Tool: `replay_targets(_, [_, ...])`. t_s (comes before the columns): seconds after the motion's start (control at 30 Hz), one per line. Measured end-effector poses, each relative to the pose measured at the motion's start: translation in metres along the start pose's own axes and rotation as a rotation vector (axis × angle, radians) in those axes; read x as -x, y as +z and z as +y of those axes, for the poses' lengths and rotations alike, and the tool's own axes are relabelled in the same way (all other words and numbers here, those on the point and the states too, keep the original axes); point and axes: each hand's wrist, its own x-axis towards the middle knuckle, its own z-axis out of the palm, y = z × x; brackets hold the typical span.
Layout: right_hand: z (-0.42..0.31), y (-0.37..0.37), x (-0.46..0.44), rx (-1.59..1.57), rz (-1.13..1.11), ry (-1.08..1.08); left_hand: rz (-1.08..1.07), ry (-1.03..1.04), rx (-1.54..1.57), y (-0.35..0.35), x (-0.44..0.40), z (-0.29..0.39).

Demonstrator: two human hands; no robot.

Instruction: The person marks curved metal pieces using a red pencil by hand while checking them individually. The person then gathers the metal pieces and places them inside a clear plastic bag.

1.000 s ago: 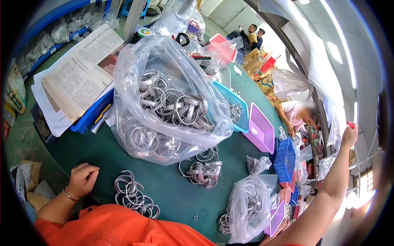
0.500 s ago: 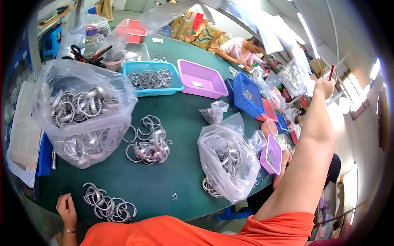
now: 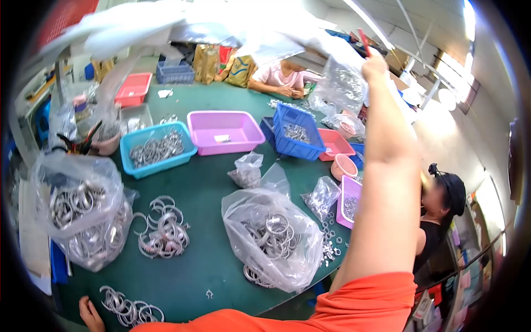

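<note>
My right hand (image 3: 375, 65) is raised high at the upper right, arm outstretched, fingers closed around a thin red stick-like object (image 3: 363, 42) that points upward. It is near hanging clear plastic sheeting (image 3: 310, 33). At the lower left edge of the table, my left hand (image 3: 91, 314) rests with fingers loosely apart and nothing in them. Beside it lies a pile of silvery toothed metal rings (image 3: 130, 309), many of them open arcs. A second pile of such rings (image 3: 164, 232) sits farther in, between two clear plastic bags (image 3: 83, 229) (image 3: 276, 235) full of rings.
On the green table (image 3: 193, 282) stand a turquoise basket (image 3: 133, 169) of metal parts, a purple tray (image 3: 221, 148) and a blue crate (image 3: 298, 149). Black-handled pliers (image 3: 77, 145) lie at the left. One person (image 3: 276, 77) sits across; another person (image 3: 437, 221) is at the right.
My raised right hand has moved left and up in view, still holding the red object. The whole view has turned, so the table's contents sit farther left. The left hand shows less.
</note>
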Motion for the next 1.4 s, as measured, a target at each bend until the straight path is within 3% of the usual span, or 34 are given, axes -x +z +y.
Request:
replay_targets(0.07, [-0.031, -0.005, 0.008, 0.027, -0.146, 0.121, -0.049, -0.022, -0.086, -0.01, -0.008, 0.025])
replay_targets(0.17, [-0.049, 0.008, 0.017, 0.055, -0.125, 0.269, -0.029, -0.036, -0.157, -0.006, -0.005, 0.025])
replay_targets(0.27, [-0.024, 0.034, 0.002, 0.042, -0.113, 0.17, -0.031, -0.08, -0.194, -0.006, 0.0, 0.022])
replay_targets(0.3, [-0.02, 0.038, 0.003, 0.065, 0.062, 0.134, -0.04, -0.092, -0.19, -0.006, -0.001, 0.022])
replay_targets(0.33, [-0.03, 0.021, 0.006, 0.008, 0.01, 0.269, -0.05, -0.102, -0.186, -0.006, -0.003, 0.022])
replay_targets(0.43, [-0.022, 0.017, -0.005, -0.189, 0.337, 0.474, -0.079, -0.124, -0.201, -0.008, -0.004, 0.025])
replay_targets(0.53, [-0.014, 0.015, -0.015, -0.37, 0.437, 0.584, -0.101, -0.146, -0.189, -0.01, -0.005, 0.025])
replay_targets(0.6, [-0.027, 0.0, -0.008, -0.857, 0.496, 0.769, -0.097, -0.133, -0.173, -0.01, -0.003, 0.022])
replay_targets(0.73, [-0.028, -0.003, -0.01, -1.218, 0.587, 0.623, -0.083, -0.103, -0.197, -0.011, -0.003, 0.023])
replay_targets(0.9, [-0.035, -0.025, -0.026, -1.438, 0.521, 0.525, -0.106, -0.121, -0.187, -0.011, -0.003, 0.022])
replay_targets(1.0, [-0.046, -0.043, -0.025, -1.391, 0.527, 0.55, -0.088, -0.106, -0.175, -0.009, -0.003, 0.021])
replay_targets(1.07, [-0.052, -0.058, -0.017, -0.987, 0.222, 0.403, -0.07, -0.12, -0.163, -0.01, -0.003, 0.021])
replay_targets(1.1, [-0.049, -0.055, -0.02, -0.937, 0.199, 0.294, -0.076, -0.112, -0.173, -0.01, -0.002, 0.02])
replay_targets(1.17, [-0.04, -0.062, -0.03, -0.695, -0.102, 0.25, -0.085, -0.107, -0.176, -0.006, 0.0, 0.015])
replay_targets(1.23, [-0.044, -0.076, -0.038, -0.627, -0.153, 0.262, -0.021, -0.09, -0.013, 0.001, 0.005, 0.006])
replay_targets(1.3, [-0.055, -0.098, -0.042, -0.548, 0.142, 0.274, 0.002, -0.111, -0.008, 0.005, 0.005, 0.0])
replay_targets(1.37, [-0.06, -0.114, -0.053, -0.801, 0.504, 0.271, 0.033, -0.08, -0.02, 0.006, 0.006, -0.002])
replay_targets(1.4, [-0.072, -0.128, -0.046, -0.926, 0.566, 0.219, 0.04, -0.084, -0.015, 0.006, 0.007, -0.003])
